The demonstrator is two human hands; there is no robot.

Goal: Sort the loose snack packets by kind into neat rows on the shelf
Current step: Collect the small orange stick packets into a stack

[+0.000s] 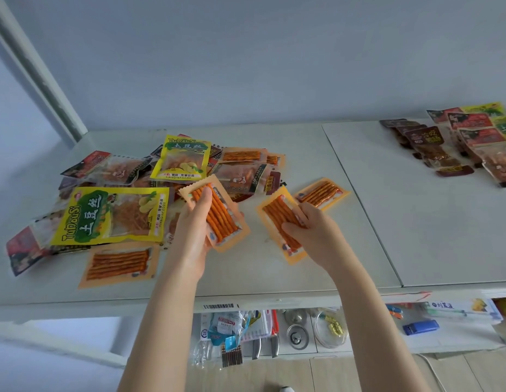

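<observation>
Shelf [359, 207] carrying a mixed heap of snack packets [127, 199] at centre left; sorted rows [458, 142] at upper right. Collecting stick packets: left hand [193, 236] fingers clamped on one [217, 213], right hand [316, 233] pinching another [280, 222]. Next, probably carry both to a row.

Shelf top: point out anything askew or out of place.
The loose pile at the left is a jumble: yellow potato-shred packets, orange stick packets and red ones overlap at all angles. The sorted rows at the far right look tidy. Nothing appears torn or spilled.
</observation>
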